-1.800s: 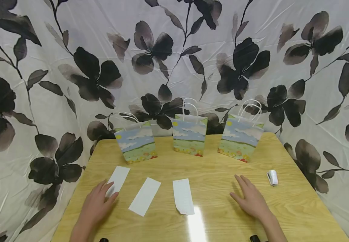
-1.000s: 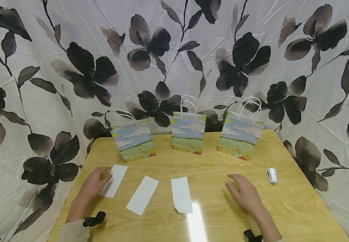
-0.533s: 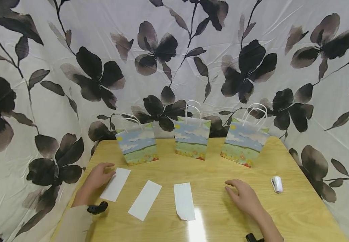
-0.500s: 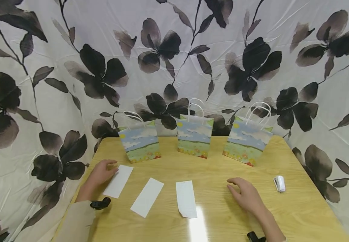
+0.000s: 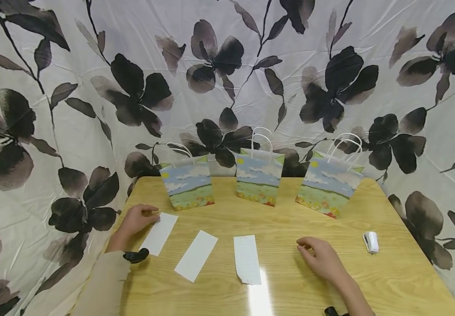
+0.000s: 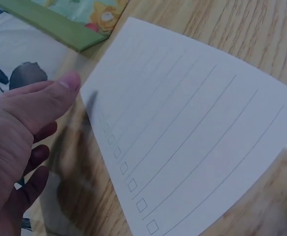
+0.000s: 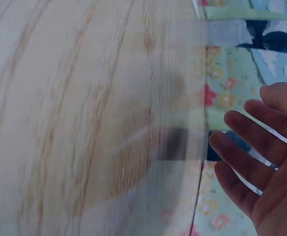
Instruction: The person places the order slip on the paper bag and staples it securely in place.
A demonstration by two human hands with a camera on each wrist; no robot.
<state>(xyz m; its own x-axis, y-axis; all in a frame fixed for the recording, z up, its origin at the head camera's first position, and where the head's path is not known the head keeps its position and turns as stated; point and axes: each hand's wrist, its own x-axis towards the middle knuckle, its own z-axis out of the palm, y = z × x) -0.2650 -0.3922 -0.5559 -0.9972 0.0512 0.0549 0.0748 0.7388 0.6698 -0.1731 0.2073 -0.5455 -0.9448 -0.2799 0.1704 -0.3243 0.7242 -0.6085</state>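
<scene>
My left hand (image 5: 138,219) hovers at the left edge of the leftmost paper sheet (image 5: 159,235), thumb tip close to the sheet's edge. In the left wrist view that sheet (image 6: 192,113) shows ruled lines and small checkboxes, and the hand (image 6: 20,128) holds nothing. My right hand (image 5: 322,261) is over the right side of the table, fingers loosely bent and nothing in them; the right wrist view shows this hand (image 7: 266,162) with fingers apart. A second white sheet (image 5: 196,256) lies in the middle left. The third sheet (image 5: 247,259) has a torn, curled lower edge.
Along the back of the wooden table (image 5: 290,294) stand three paper gift bags with white handles: left (image 5: 188,186), middle (image 5: 259,180) and right (image 5: 327,186). A small white stapler (image 5: 370,242) lies at the right. A flower-patterned cloth (image 5: 227,66) hangs behind.
My left hand has moved off the leftmost sheet to its left edge and farther forward. My right hand's fingers have bent more. The head view has shifted slightly; sheets and bags stay put.
</scene>
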